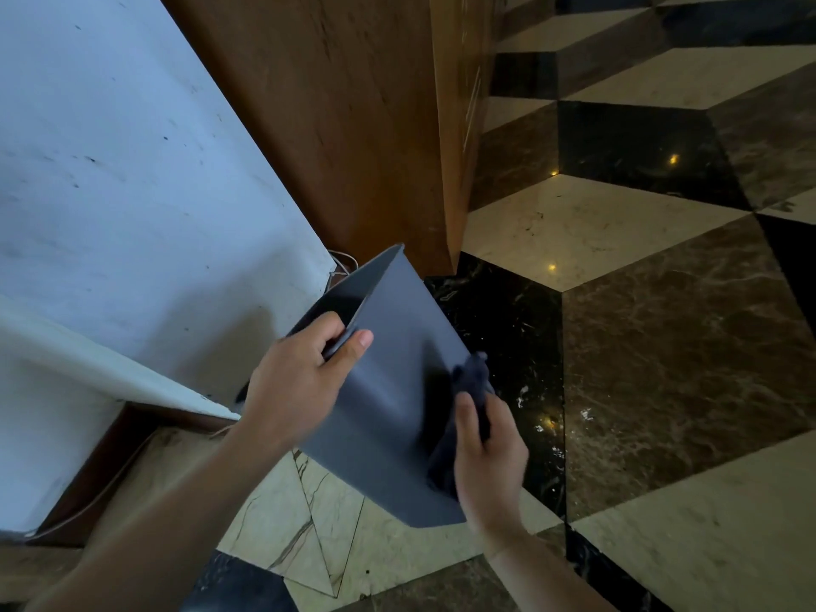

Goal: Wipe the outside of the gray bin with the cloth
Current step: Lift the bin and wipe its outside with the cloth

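Note:
The gray bin (393,390) is held tilted above the floor, its open mouth facing up and to the left. My left hand (300,377) grips the bin's rim, fingers inside and thumb on the outer wall. My right hand (485,457) presses a dark blue cloth (468,390) against the bin's right outer side, near its lower corner. Part of the cloth is bunched up above my fingers.
A white bed sheet (123,192) hangs at the left over a wooden bed base (110,452). A brown wooden panel (353,125) stands behind the bin. Patterned marble floor (640,346) spreads to the right and below. A thin cable (340,265) lies behind the bin.

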Demonstrator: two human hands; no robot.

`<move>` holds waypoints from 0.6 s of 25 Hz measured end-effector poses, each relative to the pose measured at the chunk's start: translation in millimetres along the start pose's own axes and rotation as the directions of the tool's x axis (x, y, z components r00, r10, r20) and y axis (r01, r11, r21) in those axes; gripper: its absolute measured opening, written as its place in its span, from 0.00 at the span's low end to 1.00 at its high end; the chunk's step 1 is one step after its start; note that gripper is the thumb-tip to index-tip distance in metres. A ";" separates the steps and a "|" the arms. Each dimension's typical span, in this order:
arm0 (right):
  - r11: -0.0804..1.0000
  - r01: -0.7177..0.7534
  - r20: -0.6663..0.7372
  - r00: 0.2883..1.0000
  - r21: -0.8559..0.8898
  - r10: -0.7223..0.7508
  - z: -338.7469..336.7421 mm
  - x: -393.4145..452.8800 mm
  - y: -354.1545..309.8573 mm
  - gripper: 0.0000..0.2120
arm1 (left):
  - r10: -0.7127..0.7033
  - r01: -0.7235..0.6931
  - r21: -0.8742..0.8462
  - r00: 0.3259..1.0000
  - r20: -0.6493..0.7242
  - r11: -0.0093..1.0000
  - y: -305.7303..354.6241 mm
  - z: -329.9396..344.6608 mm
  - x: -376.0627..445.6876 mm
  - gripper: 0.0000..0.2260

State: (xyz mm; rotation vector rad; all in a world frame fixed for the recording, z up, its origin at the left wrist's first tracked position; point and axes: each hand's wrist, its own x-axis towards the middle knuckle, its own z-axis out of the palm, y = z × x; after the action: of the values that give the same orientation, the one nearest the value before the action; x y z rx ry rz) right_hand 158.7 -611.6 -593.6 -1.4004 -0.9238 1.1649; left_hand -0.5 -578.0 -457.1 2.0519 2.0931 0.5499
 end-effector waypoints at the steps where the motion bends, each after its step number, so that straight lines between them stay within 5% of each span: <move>1: 0.995 0.093 0.034 0.995 0.039 -0.095 9.0 1.3 -14.0 0.08 | 0.004 -0.004 -0.005 1.000 -0.008 1.000 5.5 3.8 -5.5 0.19; 4: 0.952 0.307 0.213 0.930 -0.010 -0.298 32.4 5.0 -43.5 0.19 | 0.017 -0.017 -0.080 1.000 -0.006 0.997 17.7 12.6 -22.3 0.19; 8: 0.899 0.369 0.359 0.893 -0.235 -0.273 40.1 17.8 -39.4 0.26 | 0.053 -0.055 -0.051 0.998 -0.043 0.997 13.9 15.6 -36.3 0.18; 15: 0.957 0.019 0.261 0.963 -0.288 0.059 31.0 82.2 24.0 0.21 | 0.006 -0.007 -0.017 0.998 -0.066 1.000 6.1 14.1 -49.3 0.19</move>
State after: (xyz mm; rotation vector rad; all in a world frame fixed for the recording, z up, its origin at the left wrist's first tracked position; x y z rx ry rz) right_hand 146.1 -529.2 -630.4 -1.5070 -1.3169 1.2949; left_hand 12.6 -624.7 -474.8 2.0589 2.1108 0.6426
